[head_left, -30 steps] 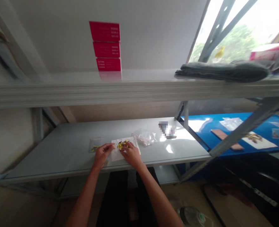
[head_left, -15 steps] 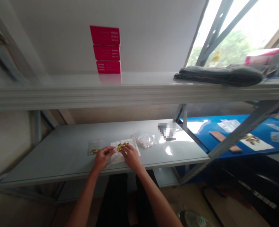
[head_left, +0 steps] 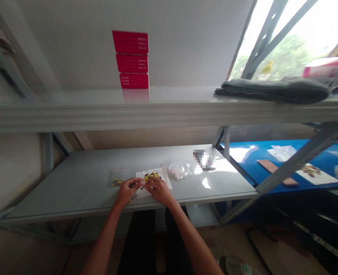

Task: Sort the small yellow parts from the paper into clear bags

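A white paper sheet (head_left: 157,182) lies on the pale grey shelf (head_left: 71,194), with a small heap of yellow and dark grains or capsules (head_left: 152,176) on it. My right hand (head_left: 158,191) rests at the sheet's near edge, fingers curled just below the heap. Beside it, my left hand (head_left: 126,192) has its fingertips bunched against my right hand's fingers. Whatever they pinch is hidden. To the left lies a small clear bag with yellow bits (head_left: 116,179). A crumpled clear plastic bag (head_left: 176,169) sits to the right of the sheet.
A pixelated object (head_left: 205,159) lies farther right on the shelf. Overhead, a shelf holds three stacked red boxes (head_left: 130,59) and a folded grey cloth (head_left: 272,91). A blue surface (head_left: 243,152) with papers and a wooden strip (head_left: 276,172) lies beyond a metal upright.
My two hands have come closer together, and their fingers now meet at the near side of the heap. The view has shifted slightly.
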`<state>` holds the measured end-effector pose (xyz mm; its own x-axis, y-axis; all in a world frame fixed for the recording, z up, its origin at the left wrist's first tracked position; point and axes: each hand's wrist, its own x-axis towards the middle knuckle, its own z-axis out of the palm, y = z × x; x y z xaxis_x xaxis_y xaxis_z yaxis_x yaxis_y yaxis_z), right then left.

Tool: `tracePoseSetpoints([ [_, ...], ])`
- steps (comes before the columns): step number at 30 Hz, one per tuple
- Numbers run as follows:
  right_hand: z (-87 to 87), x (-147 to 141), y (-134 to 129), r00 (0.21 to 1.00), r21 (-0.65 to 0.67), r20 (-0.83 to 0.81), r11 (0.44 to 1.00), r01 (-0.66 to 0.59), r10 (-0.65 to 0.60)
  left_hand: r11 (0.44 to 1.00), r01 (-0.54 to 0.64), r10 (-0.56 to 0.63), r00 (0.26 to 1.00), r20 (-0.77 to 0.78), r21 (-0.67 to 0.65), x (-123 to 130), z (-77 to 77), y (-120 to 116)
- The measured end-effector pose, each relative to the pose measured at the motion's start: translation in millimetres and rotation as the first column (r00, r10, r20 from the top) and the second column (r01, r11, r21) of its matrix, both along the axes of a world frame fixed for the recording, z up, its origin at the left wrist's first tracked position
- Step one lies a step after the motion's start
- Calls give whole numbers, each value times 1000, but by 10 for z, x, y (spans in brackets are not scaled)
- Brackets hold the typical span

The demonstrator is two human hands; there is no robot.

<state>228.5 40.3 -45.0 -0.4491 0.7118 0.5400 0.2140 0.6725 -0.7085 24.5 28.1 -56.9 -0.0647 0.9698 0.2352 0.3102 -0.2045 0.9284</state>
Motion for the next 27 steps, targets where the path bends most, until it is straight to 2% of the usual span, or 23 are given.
tracePoseSetpoints([
  [2, 23, 11, -13, 1000, -7, 10, 1000, 21, -21, 999, -50, 50, 993, 106, -5, -8, -14, 4],
  [5, 20, 17, -22, 976, -33, 29, 976, 217, -216, 992, -116, 124, 951, 284, -46, -17, -27, 5],
  [7, -8, 9, -17, 935, -26, 82, 937, 349, -346, 988, -135, 154, 931, 332, -80, -16, -23, 0],
  [9, -41, -6, -9, 904, 6, 167, 917, 399, -395, 987, -131, 154, 933, 324, -92, -12, -10, -8],
  [12, -76, -26, 4, 878, 58, 270, 917, 395, -395, 991, -128, 137, 950, 279, -48, -3, 12, -15],
  [15, -81, -29, 11, 869, 82, 302, 918, 387, -393, 992, -127, 127, 970, 205, -14, -1, 14, -15],
  [18, -61, -16, 7, 899, 63, 242, 931, 360, -364, 994, -107, 107, 986, 131, -6, -2, 7, -14],
  [22, -29, 8, -8, 969, 3, 86, 973, 231, -230, 998, -61, 60, 998, 16, 16, 8, 36, -24],
  [27, -3, 14, -23, 990, -19, 66, 992, 128, -126, 999, -11, 13, 997, -73, 34, 22, 89, -39],
])
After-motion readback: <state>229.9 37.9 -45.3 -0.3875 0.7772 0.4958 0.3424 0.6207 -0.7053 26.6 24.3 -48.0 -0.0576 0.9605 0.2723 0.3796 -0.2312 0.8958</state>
